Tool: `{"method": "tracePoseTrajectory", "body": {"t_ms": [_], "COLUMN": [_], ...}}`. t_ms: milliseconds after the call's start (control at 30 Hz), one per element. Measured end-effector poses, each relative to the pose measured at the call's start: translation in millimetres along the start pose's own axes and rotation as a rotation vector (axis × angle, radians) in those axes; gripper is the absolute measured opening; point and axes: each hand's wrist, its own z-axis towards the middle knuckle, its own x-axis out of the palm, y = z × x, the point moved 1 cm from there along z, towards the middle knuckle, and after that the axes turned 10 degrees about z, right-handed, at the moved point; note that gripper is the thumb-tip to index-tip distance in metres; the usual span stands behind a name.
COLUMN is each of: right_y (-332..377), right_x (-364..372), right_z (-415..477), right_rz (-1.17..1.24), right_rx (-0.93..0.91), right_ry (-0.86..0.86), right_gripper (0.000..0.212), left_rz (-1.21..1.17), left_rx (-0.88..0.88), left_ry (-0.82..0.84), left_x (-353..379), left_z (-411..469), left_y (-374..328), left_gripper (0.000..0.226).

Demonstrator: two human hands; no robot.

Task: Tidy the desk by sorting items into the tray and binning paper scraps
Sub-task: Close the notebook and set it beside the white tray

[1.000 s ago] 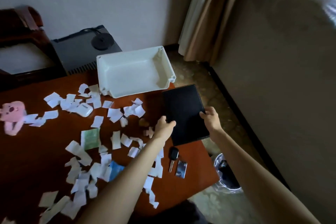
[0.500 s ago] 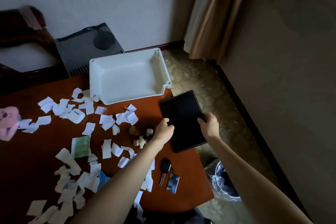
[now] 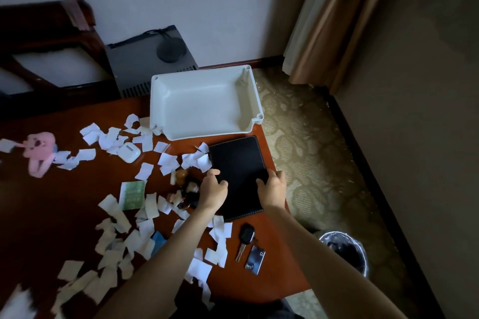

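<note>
A black notebook (image 3: 237,166) lies on the brown desk (image 3: 31,204), just in front of the white tray (image 3: 252,96). My left hand (image 3: 213,190) grips its left edge and my right hand (image 3: 273,186) grips its right edge. The tray holds nothing. White paper scraps (image 3: 145,171) are strewn over the desk's middle and left. A white earbud case (image 3: 128,152), a pink plush toy (image 3: 39,150), a green card (image 3: 133,194), a car key (image 3: 245,238) and a dark card (image 3: 255,259) also lie on the desk. Small figurines (image 3: 185,184) sit by my left wrist.
A bin lined with plastic (image 3: 346,248) stands on the carpet right of the desk. Behind the desk are a grey box with a black disc (image 3: 153,59) and a dark wooden chair (image 3: 46,41). A curtain (image 3: 326,21) hangs in the corner.
Both hands have slid the notebook left from the desk's right edge fully onto the desk, close to the tray's front. The camera has tilted downward.
</note>
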Motion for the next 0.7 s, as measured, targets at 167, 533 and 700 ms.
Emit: {"method": "tracePoseTrajectory", "body": {"t_ms": [167, 533, 700], "right_y": [2, 40, 94], "right_x": [4, 22, 90], "right_z": [-3, -33, -91], "right_rz": [-0.041, -0.432, -0.671], "right_rx": [0.004, -0.162, -0.632], "right_ry": [-0.003, -0.112, 0.084], "right_gripper": [0.037, 0.054, 0.044], "left_rz": [-0.024, 0.058, 0.254], "left_rx": [0.013, 0.19, 0.19], "left_ry": [0.013, -0.079, -0.281], "left_x": [-1, -51, -121], "left_z": [-2, -25, -45], "left_y": [5, 32, 95], "left_gripper": [0.04, 0.038, 0.031]}}
